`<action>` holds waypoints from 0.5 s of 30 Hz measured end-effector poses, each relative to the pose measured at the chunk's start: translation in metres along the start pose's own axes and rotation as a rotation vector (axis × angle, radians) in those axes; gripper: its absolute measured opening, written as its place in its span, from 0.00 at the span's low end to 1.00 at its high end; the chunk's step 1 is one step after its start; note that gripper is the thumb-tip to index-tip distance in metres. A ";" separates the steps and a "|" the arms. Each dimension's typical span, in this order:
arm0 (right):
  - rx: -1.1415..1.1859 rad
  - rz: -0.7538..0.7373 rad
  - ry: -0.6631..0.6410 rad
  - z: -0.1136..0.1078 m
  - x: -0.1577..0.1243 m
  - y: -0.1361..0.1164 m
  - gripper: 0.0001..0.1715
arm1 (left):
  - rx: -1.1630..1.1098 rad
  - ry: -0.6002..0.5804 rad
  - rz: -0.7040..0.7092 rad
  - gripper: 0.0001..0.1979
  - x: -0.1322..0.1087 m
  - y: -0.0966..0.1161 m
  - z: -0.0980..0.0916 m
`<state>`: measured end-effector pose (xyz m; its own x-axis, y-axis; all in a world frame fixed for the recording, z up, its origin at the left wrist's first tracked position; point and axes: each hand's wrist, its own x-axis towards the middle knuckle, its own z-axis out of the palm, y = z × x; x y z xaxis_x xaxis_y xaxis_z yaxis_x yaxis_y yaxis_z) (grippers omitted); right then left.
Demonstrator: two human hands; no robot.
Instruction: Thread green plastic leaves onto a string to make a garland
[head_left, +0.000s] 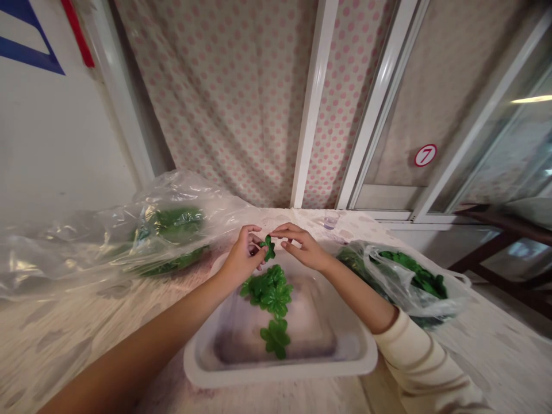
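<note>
My left hand and my right hand meet above a white plastic tray. A small sprig of dark green leaves sits between them, pinched in my left fingers. My right fingertips reach its top edge, though I cannot tell whether they grip it. Below, inside the tray, lie a clump of green leaves and a separate leafy sprig. A cream sleeve covers my right forearm.
A clear plastic bag of greens lies left of the tray, and another bag of greens lies right, on a speckled cream table. A small glass stands at the far edge. Behind are a polka-dot curtain and dark wooden furniture.
</note>
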<state>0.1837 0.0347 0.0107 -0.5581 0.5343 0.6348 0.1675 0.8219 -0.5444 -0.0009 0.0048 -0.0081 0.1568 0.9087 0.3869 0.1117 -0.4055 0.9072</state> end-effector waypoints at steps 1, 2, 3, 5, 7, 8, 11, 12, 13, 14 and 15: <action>-0.002 -0.005 0.003 0.000 0.000 0.000 0.16 | 0.003 0.003 0.002 0.20 0.000 0.000 0.000; -0.004 -0.010 0.005 0.000 0.000 0.000 0.16 | 0.006 0.003 0.002 0.20 0.000 0.000 0.000; -0.005 -0.013 0.008 0.000 0.000 0.000 0.15 | 0.008 0.002 0.002 0.20 0.000 0.001 0.000; -0.006 -0.018 0.011 0.000 0.000 0.001 0.15 | 0.006 -0.001 -0.001 0.20 0.000 0.001 0.000; -0.005 -0.022 0.015 0.000 0.000 0.002 0.15 | 0.001 -0.004 -0.004 0.19 0.000 0.000 0.000; -0.006 -0.024 0.019 0.000 0.000 0.003 0.15 | 0.000 -0.004 -0.006 0.19 0.000 0.000 0.000; -0.013 -0.028 0.033 0.001 0.000 0.004 0.13 | 0.002 -0.010 -0.011 0.19 -0.001 -0.001 0.000; -0.018 -0.028 0.035 0.001 0.000 0.005 0.13 | 0.003 -0.014 -0.012 0.20 -0.001 -0.001 0.000; -0.021 -0.027 0.036 0.001 0.000 0.005 0.12 | 0.009 -0.018 -0.012 0.20 -0.001 -0.001 0.000; -0.025 -0.027 0.037 0.001 0.000 0.005 0.12 | 0.014 -0.021 -0.012 0.20 -0.001 -0.001 0.000; -0.029 -0.025 0.039 0.001 0.001 0.005 0.11 | 0.021 -0.026 -0.014 0.20 -0.001 -0.001 0.000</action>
<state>0.1832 0.0387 0.0081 -0.5306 0.5201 0.6693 0.1779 0.8404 -0.5120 -0.0012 0.0037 -0.0092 0.1803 0.9114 0.3699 0.1346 -0.3954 0.9086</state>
